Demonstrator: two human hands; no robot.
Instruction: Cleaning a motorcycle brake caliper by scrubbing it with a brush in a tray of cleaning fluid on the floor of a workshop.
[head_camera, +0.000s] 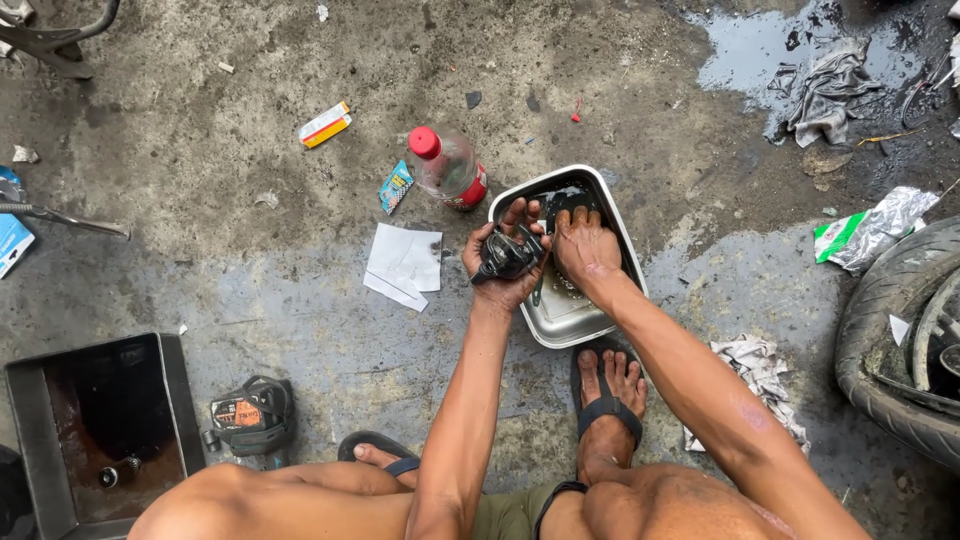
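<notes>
Gripping dark metal part (508, 256), left hand (503, 262) over pan (600, 195)

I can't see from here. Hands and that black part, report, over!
Left hand grips black metal part. Right hand in steel tray. Bottle nearby, nothing blocking.

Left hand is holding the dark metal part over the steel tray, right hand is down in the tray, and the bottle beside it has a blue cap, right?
Not quite: the bottle has a red cap, as the head view shows. The rest holds: the left hand holds the dark metal part over the steel tray, and the right hand is down in it.
</notes>
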